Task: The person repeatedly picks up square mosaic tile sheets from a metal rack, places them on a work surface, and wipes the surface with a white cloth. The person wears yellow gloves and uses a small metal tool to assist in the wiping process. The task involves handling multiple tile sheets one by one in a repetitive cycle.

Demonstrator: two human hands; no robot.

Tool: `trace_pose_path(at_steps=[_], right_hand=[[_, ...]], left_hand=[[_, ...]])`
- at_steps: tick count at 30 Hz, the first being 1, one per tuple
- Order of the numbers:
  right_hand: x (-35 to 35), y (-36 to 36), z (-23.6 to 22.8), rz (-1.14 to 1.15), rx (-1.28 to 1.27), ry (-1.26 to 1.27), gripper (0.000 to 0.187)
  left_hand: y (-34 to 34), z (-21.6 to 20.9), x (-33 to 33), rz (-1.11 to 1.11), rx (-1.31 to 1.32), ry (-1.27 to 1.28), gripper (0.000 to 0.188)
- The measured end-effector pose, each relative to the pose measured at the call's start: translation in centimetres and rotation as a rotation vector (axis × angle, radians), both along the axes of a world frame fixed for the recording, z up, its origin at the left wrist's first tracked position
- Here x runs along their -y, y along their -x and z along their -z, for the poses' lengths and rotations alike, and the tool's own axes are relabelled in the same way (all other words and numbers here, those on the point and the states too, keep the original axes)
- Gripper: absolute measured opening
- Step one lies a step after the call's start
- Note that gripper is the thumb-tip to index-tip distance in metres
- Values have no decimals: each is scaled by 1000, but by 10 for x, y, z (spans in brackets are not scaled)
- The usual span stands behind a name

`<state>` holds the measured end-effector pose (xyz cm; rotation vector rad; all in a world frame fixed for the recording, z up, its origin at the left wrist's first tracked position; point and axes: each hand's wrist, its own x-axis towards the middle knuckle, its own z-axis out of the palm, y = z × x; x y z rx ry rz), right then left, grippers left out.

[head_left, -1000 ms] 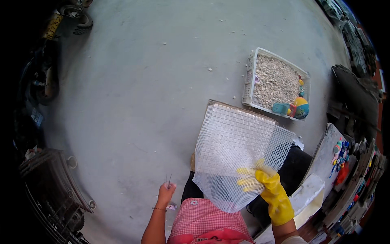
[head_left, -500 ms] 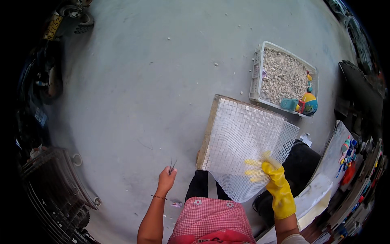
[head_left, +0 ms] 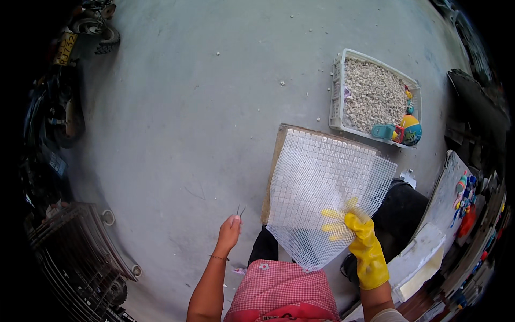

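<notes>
My bare left hand [head_left: 229, 233] is closed around a pair of tweezers [head_left: 241, 211], their two thin tips pointing up and apart. It is left of the board's near corner, touching nothing else. On my right hand [head_left: 360, 225] is a long yellow rubber glove. Its thumb lies over a white mesh sheet [head_left: 306, 236], and its fingers show through from underneath. The mesh drapes across rows of small, pale square tiles [head_left: 316, 144] set on a thick board [head_left: 274, 161], hanging past the near and right edges. Only the far tile rows are uncovered.
A white plastic crate [head_left: 336, 102] of small stone pieces stands beyond the board, with a colourful ball [head_left: 410, 130] in its corner. Metal racks [head_left: 80, 252] and a motorbike wheel [head_left: 102, 35] line the left. Boards and a white foam box [head_left: 416, 257] crowd the right.
My left hand with the tweezers has moved right and slightly down, nearer the board. The mesh has shifted left, covering more tiles along the left edge. The right hand keeps its hold.
</notes>
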<state>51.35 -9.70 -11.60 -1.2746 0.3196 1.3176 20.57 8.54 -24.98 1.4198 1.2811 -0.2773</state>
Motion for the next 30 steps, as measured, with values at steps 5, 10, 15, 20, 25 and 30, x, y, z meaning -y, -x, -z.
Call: trace_pose_path(at_steps=[5,10,15,20,25,30], right_hand=[[-1,-1,2,46,0,-14,48],[9,-4,13,21,-22,-18,48],[14,-3,17,16,-7,22,49],[18,-2,21,40,-3,4,46],[13,-7,15,4,-59,-3,45],[7,-9,15,21,-20,-42,45]], left_hand=[[-22,1,-18,39,46,-33,38],[-29,4,-20,27,54,-28,38],[-30,6,-14,23,39,-18,38],[-43,-2,-16,55,43,-23,35],[-61,-5,-22,104,57,-74,36],[-78,-6,-26,145,61,-116,39]])
